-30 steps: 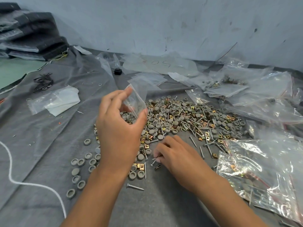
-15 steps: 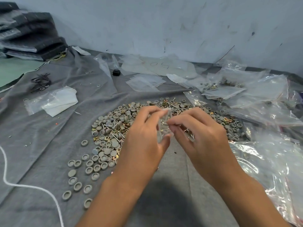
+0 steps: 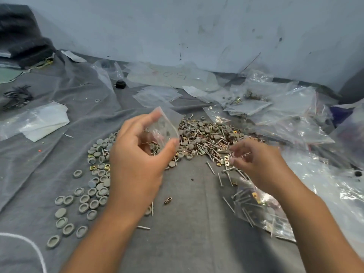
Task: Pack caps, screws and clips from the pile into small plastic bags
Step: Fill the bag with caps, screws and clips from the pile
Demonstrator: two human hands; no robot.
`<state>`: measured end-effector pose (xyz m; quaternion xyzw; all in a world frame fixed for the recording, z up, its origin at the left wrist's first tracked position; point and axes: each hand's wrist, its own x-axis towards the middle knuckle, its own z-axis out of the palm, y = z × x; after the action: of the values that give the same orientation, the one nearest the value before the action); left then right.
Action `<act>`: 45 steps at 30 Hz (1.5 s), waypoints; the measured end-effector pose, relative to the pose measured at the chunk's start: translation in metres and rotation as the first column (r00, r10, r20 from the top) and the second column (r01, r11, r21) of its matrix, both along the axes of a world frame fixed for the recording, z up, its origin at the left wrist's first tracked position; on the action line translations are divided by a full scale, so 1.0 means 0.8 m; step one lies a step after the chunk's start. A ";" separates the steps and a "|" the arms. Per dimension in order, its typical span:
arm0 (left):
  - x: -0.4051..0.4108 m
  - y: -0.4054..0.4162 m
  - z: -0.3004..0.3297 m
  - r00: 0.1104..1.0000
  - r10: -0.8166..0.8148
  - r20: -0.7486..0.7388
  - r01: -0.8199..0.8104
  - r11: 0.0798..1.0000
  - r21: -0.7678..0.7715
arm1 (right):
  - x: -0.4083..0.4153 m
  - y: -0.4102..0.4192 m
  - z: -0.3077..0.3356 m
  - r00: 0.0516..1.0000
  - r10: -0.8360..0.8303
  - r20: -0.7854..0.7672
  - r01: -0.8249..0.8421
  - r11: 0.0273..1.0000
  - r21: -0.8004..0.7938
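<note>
Bag [image 3: 164,128] is the hinge of the next move: a small clear pouch pinched between thumb and fingers of the left hand [image 3: 137,162], held up above the near-left edge of the pile [image 3: 206,140]. Its mouth seems to face up and toward the right hand, though the film is too glassy to be sure. A few small parts appear to sit inside it already.

Right hand [image 3: 258,162] hovers over the pile's near-right edge, well apart from the bag, fingers loosely curled. Motion blur hides the fingertips, so whether they pinch a screw or clip cannot be told.

Loose screws [image 3: 210,167] lie at that same near edge, long axes mostly pointing toward the person, just left of the right hand. Caps [image 3: 84,200] are strewn off the pile's left side, under and beyond the left forearm, so they are the awkward reach. The right hand is plainly the nearer one for screws and clips; my guess is it picks there, then carries leftward and up to the bag's mouth.
</note>
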<state>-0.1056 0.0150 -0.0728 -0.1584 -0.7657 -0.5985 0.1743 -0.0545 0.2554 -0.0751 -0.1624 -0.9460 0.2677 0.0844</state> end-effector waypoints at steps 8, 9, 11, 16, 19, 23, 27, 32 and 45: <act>0.010 0.018 -0.009 0.988 -0.155 0.015 0.154 0.954 -0.258 | -0.016 -0.022 -0.045 0.934 -0.066 0.350 -0.022 0.970 0.240; 0.011 0.019 -0.010 0.989 -0.150 -0.008 0.141 0.944 -0.298 | -0.016 -0.024 -0.046 0.930 -0.058 0.362 -0.033 0.970 0.239; 0.010 0.019 -0.010 0.989 -0.137 -0.048 0.112 0.931 -0.347 | -0.011 -0.023 -0.046 0.934 -0.048 0.355 -0.045 0.968 0.248; 0.007 0.018 -0.012 0.986 -0.143 -0.087 0.101 0.920 -0.379 | 0.001 -0.015 -0.041 0.961 -0.072 0.266 -0.019 0.945 0.327; 0.009 0.019 -0.013 0.985 -0.148 -0.088 0.101 0.911 -0.400 | -0.001 -0.019 -0.037 0.965 -0.077 0.249 0.004 0.959 0.282; 0.008 0.017 -0.015 0.985 -0.145 -0.095 0.094 0.906 -0.412 | -0.004 -0.022 -0.038 0.959 -0.037 0.281 -0.013 0.984 0.176; 0.011 0.019 -0.014 0.984 -0.147 -0.102 0.091 0.903 -0.419 | 0.001 -0.026 -0.022 0.992 0.109 0.070 -0.097 0.982 -0.163; 0.016 0.027 -0.012 0.980 -0.184 -0.078 0.135 0.898 -0.420 | 0.017 -0.051 0.022 0.859 0.210 -0.467 -0.434 0.781 -0.448; 0.024 0.034 -0.013 0.977 -0.191 -0.096 0.134 0.899 -0.417 | 0.013 -0.083 -0.004 0.781 0.335 -0.527 -0.246 0.941 0.233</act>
<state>-0.0862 0.0425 -0.0833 -0.2947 -0.8443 -0.4258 0.1379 -0.0442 0.1890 -0.0785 0.0780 -0.9105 0.2405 0.3272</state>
